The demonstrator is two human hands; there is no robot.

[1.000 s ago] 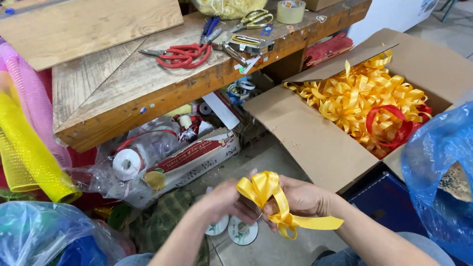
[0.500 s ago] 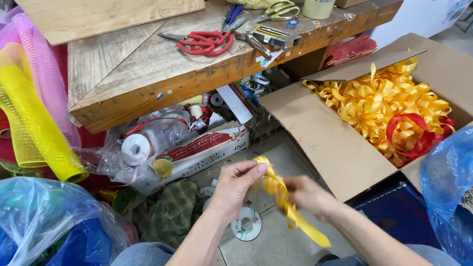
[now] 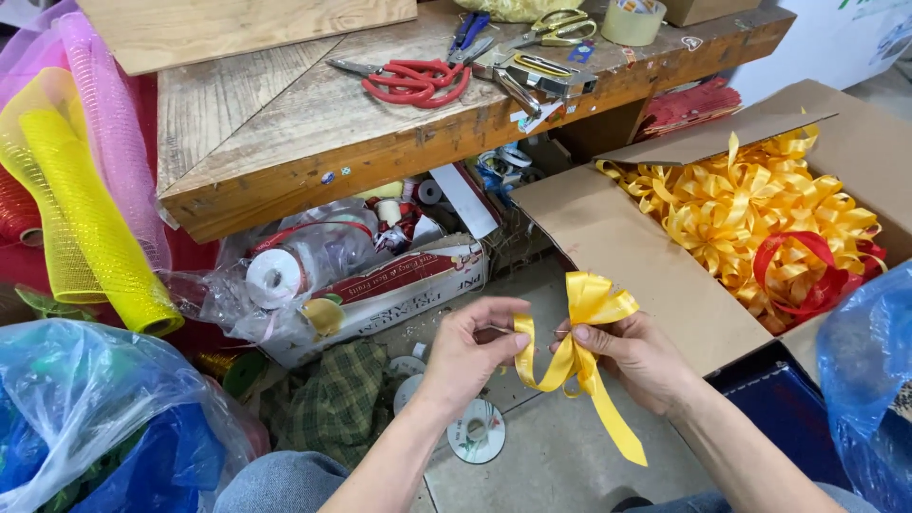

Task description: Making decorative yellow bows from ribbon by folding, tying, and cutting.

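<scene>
- At nine o'clock of the view, rolls of yellow mesh (image 3: 90, 223) and pink mesh (image 3: 112, 142) lean beside the wooden surface (image 3: 285, 123).
- At seven o'clock, a clear plastic bag (image 3: 85, 418) holds blue material.
- On the surface at twelve o'clock lie red-handled scissors (image 3: 413, 81), with yellow-handled scissors (image 3: 556, 24) and a tape roll (image 3: 634, 19) at one o'clock of them.
- Below the surface, a white spool (image 3: 273, 278) sits in plastic wrap above a flat printed box (image 3: 399, 285).
- At six o'clock, the left hand (image 3: 470, 347) has its grip closed in a pinch on the yellow ribbon bow (image 3: 579, 347), thumb and forefinger on its left loop.
- The right hand (image 3: 636, 356) grips the bow's knot, thumb pressed on the centre; one tail hangs toward five o'clock.
- At three o'clock, an open cardboard box (image 3: 617, 247) holds many yellow bows (image 3: 750, 204) and one red bow (image 3: 807, 271).
</scene>
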